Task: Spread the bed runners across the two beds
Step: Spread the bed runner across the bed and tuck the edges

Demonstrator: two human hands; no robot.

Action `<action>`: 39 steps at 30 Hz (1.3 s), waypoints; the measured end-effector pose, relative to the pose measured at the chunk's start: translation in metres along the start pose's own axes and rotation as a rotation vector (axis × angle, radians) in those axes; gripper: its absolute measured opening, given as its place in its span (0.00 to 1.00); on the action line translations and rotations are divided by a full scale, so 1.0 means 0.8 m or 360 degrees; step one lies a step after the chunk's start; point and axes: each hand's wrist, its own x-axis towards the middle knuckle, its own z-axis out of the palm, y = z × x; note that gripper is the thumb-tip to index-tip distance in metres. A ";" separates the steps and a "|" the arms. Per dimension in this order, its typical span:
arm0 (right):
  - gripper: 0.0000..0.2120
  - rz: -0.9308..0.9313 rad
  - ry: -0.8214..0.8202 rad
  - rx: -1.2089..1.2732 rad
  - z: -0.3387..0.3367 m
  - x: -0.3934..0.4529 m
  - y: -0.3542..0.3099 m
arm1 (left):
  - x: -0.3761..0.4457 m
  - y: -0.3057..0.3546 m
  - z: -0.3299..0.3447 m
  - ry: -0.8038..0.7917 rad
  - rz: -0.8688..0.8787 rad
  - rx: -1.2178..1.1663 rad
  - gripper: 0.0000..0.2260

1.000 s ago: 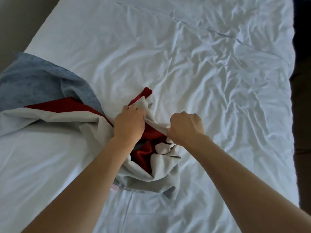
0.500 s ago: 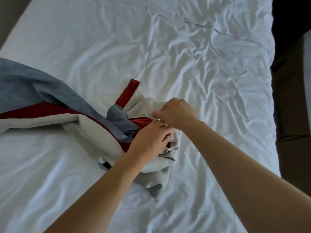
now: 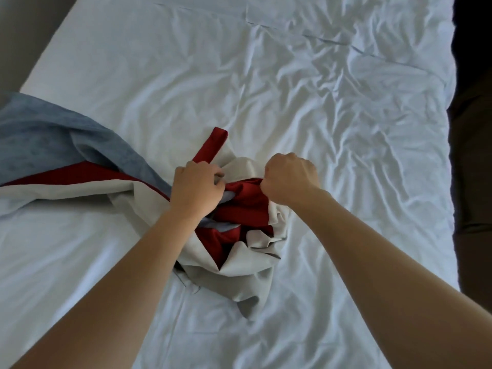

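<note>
We look down on a bed (image 3: 292,89) covered in a creased white sheet, and the bed runner (image 3: 239,251) lies bunched in a heap near the middle of it. The runner shows three colours: a grey-blue face, a dark red band and a pale beige lining. From the heap it trails off to the left, flatter there, and runs past the left edge of the view. A narrow red strip sticks up out of the heap toward the head of the bed.

Our left hand (image 3: 195,191) has its fingers curled into the folds at the top left of the heap, so that grip holds the runner. Our right hand (image 3: 290,179) is a closed fist at the top right of the heap, pinching a red and beige fold of the runner. The two hands are near each other, with crumpled cloth between them.

A dark floor (image 3: 471,155) shows past the right side of the bed.
</note>
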 end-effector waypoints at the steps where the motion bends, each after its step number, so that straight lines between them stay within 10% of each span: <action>1: 0.05 0.0072 0.0066 0.0003 -0.007 -0.001 0.014 | 0.002 0.012 0.002 0.0015 0.0026 0.0000 0.12; 8: 0.05 0.0161 -0.0299 -0.0089 -0.017 -0.029 0.074 | 0.014 0.084 0.008 0.0214 0.0244 -0.0136 0.10; 15: 0.03 0.0107 -0.0024 -0.0035 0.002 -0.036 0.098 | 0.027 0.138 0.027 0.0348 0.0478 -0.0179 0.10; 25: 0.09 0.0418 -0.0305 0.0618 0.011 -0.044 0.124 | 0.017 0.152 0.068 -0.0059 0.0321 -0.0025 0.09; 30: 0.15 0.0408 -0.0136 0.0619 0.024 -0.013 0.096 | 0.016 0.112 0.044 0.0077 0.0262 -0.0449 0.06; 39: 0.18 0.0293 0.0057 0.0405 0.039 0.044 0.000 | 0.064 -0.036 0.012 -0.0159 -0.0250 0.0239 0.14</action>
